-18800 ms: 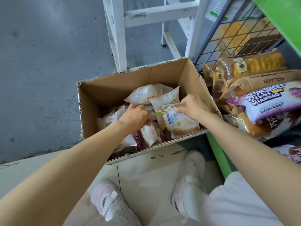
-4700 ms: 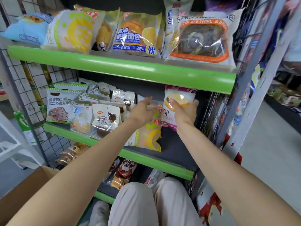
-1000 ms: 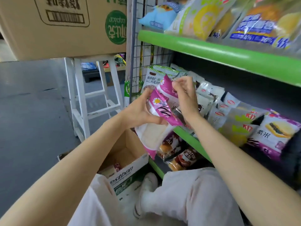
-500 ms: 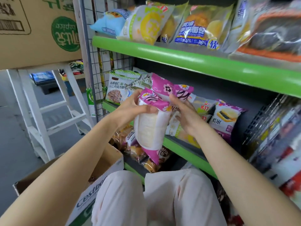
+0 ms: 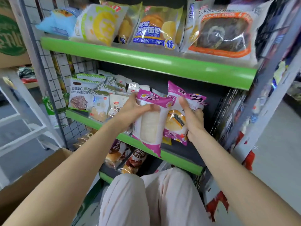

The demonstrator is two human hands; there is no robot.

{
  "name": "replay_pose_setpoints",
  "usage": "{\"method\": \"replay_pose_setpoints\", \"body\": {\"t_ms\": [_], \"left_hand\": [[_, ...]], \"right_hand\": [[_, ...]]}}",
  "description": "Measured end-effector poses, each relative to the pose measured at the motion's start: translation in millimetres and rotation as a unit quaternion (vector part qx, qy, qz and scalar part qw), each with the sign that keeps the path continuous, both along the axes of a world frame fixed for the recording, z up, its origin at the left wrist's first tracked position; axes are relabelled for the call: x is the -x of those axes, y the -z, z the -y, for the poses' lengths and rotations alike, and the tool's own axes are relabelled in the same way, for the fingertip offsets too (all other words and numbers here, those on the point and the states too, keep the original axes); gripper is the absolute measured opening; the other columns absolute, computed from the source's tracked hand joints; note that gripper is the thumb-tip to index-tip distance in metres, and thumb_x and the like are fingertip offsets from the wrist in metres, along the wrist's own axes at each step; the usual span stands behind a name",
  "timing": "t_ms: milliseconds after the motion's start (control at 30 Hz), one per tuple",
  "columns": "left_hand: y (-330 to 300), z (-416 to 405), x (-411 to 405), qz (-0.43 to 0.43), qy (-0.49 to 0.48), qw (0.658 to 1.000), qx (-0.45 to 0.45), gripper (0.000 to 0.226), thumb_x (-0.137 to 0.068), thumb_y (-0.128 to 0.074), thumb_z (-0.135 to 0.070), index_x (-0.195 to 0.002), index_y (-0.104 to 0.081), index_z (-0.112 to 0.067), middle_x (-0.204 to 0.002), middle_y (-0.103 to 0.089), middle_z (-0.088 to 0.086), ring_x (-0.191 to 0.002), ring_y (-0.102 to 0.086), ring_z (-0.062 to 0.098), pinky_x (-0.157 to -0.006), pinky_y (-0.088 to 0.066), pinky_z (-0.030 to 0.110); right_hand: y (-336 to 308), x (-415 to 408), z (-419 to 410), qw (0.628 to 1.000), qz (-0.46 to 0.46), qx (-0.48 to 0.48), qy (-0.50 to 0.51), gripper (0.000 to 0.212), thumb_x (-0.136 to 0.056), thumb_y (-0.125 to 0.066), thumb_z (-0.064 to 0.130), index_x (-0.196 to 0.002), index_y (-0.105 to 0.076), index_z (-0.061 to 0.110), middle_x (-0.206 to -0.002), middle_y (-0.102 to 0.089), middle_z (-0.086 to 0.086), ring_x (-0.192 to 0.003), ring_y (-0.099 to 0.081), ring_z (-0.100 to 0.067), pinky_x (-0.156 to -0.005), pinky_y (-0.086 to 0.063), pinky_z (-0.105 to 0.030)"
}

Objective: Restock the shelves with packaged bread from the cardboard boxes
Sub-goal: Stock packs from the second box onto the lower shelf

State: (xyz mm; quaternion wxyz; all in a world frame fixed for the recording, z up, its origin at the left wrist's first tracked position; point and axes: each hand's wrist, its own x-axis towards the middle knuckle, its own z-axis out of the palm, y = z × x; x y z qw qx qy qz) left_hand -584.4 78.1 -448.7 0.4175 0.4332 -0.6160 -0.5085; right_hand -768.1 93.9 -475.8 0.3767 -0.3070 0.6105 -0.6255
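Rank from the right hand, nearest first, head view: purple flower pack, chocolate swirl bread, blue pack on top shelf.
1. Purple flower pack: gripped by the right hand, middle shelf.
2. Chocolate swirl bread: top shelf, above the hand.
3. Blue pack: top shelf, far left.

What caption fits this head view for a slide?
Left hand and right hand each grip a pink bread packet before the green middle shelf.

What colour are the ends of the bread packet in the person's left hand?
Pink-purple with white daisy flowers, on the bread packet the left hand holds; the head view shows it.
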Motion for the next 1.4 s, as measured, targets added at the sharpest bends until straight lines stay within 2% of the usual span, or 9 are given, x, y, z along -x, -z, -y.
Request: {"method": "replay_pose_setpoints", "body": {"t_ms": [100, 233, 400, 500, 700, 900, 1100, 1200, 1400], "left_hand": [[2.1, -0.5, 12.8, -0.042, 0.080, 0.994, -0.059, 0.069, -0.080, -0.070, -0.020, -0.136, -0.031, -0.014, -0.089, -0.056, -0.010, -0.071, -0.059, 0.001, -0.052, -0.049, 0.009], [-2.0, 0.2, 11.8, -0.053, 0.086, 0.992, -0.075, 0.093, -0.062, -0.076, -0.036, -0.138, -0.031, -0.009, -0.097, -0.060, 0.000, -0.084, -0.061, 0.011, -0.061, -0.053, 0.022], [5.6, 4.6, -5.2, -0.125, 0.027, 0.987, -0.096, 0.096, -0.046, -0.072, -0.054, -0.129, -0.047, -0.012, -0.105, -0.066, 0.010, -0.094, -0.066, 0.026, -0.071, -0.053, 0.033], [5.8, 1.7, -8.2, -0.161, 0.039, 0.983, -0.084, 0.059, -0.060, -0.067, -0.048, -0.109, -0.060, -0.016, -0.092, -0.069, 0.007, -0.087, -0.066, 0.024, -0.074, -0.053, 0.034], [4.1, -4.2, -5.7, -0.211, 0.061, 0.971, -0.100, 0.031, -0.090, -0.046, -0.043, -0.098, -0.062, -0.018, -0.080, -0.073, 0.005, -0.073, -0.071, 0.020, -0.072, -0.057, 0.034], [13.3, -0.7, -10.4, -0.173, 0.064, 0.980, -0.076, 0.038, -0.072, -0.057, -0.044, -0.100, -0.064, -0.020, -0.095, -0.068, 0.008, -0.093, -0.064, 0.027, -0.093, -0.050, 0.046], [8.0, -2.5, -5.8, -0.172, 0.067, 0.980, -0.068, 0.060, -0.063, -0.066, -0.045, -0.113, -0.058, -0.014, -0.099, -0.067, 0.008, -0.086, -0.067, 0.021, -0.073, -0.055, 0.033], [10.1, 4.0, -8.1, -0.170, 0.040, 0.982, -0.068, 0.091, -0.050, -0.072, -0.050, -0.127, -0.049, -0.009, -0.104, -0.067, 0.010, -0.091, -0.067, 0.025, -0.070, -0.056, 0.034], [15.7, 3.6, -5.4, -0.103, 0.037, 0.993, -0.050, 0.071, -0.054, -0.081, -0.036, -0.112, -0.044, -0.022, -0.100, -0.065, 0.006, -0.090, -0.066, 0.021, -0.079, -0.054, 0.037]], "right_hand": [[-2.7, 4.3, -5.2, 0.995, 0.027, -0.021, -0.089, 0.092, -0.067, -0.063, 0.072, -0.135, -0.045, 0.012, -0.125, -0.060, -0.005, -0.113, -0.059, -0.024, -0.101, -0.046, -0.046], [-3.2, 7.9, -8.4, 0.962, 0.070, 0.024, -0.264, 0.018, -0.093, -0.051, 0.013, -0.106, -0.063, 0.016, -0.099, -0.071, 0.001, -0.096, -0.065, -0.014, -0.081, -0.053, -0.026], [4.0, -5.0, -7.9, 0.977, -0.080, 0.026, -0.197, 0.048, -0.082, -0.070, 0.025, -0.125, -0.049, 0.019, -0.119, -0.063, 0.002, -0.114, -0.058, -0.019, -0.092, -0.049, -0.036], [9.4, -9.4, -10.3, 0.963, -0.037, 0.029, -0.266, 0.046, -0.082, -0.065, 0.043, -0.124, -0.050, 0.037, -0.128, -0.059, 0.008, -0.120, -0.055, -0.019, -0.097, -0.046, -0.046], [20.3, -6.9, -16.2, 0.937, -0.075, 0.060, -0.335, 0.090, -0.063, -0.078, -0.003, -0.137, -0.037, 0.030, -0.126, -0.062, 0.000, -0.114, -0.061, -0.018, -0.093, -0.051, -0.038], [16.5, 6.8, -18.0, 0.981, -0.002, 0.082, -0.178, 0.042, -0.073, -0.076, 0.005, -0.108, -0.057, 0.015, -0.101, -0.069, -0.008, -0.092, -0.065, -0.023, -0.081, -0.051, -0.033], [7.6, 4.0, -19.3, 0.968, 0.164, 0.100, -0.162, 0.015, -0.080, -0.069, 0.010, -0.090, -0.065, 0.021, -0.099, -0.068, -0.002, -0.108, -0.060, -0.023, -0.102, -0.045, -0.046], [0.2, 2.9, -20.5, 0.958, 0.216, 0.113, -0.151, 0.022, -0.084, -0.066, 0.014, -0.105, -0.062, 0.016, -0.109, -0.067, -0.008, -0.105, -0.062, -0.026, -0.098, -0.046, -0.049], [-27.2, 7.5, -15.3, 0.991, 0.024, 0.128, 0.008, 0.010, -0.085, -0.066, 0.020, -0.092, -0.059, 0.016, -0.101, -0.066, -0.010, -0.090, -0.065, -0.023, -0.083, -0.053, -0.037]]}}
